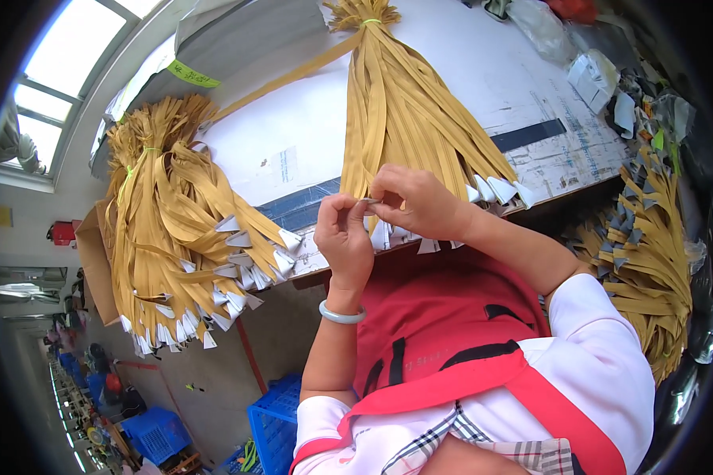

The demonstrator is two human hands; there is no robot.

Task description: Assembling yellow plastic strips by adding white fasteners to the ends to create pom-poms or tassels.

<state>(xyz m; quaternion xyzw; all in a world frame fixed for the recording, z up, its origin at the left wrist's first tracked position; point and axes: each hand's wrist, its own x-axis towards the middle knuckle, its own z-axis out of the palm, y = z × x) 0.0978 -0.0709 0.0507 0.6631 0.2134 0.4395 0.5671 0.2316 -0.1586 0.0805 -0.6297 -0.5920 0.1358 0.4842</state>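
Note:
My left hand and my right hand meet at the table's front edge, each closed in a pinch. Between their fingertips is a small pale piece, mostly hidden; whether it belongs to a strip cannot be made out. Just beyond my hands, a tied bundle of mustard-yellow zipper strips fans toward me, white tips hanging at the edge. To the left, another tied zipper bundle droops over the table's side, its ends also white-tipped.
A single yellow strip runs between the two bundles across the white tabletop. More yellow strips with grey tips hang at the right, below plastic bags. Blue crates stand on the floor; a cardboard box is behind the left bundle.

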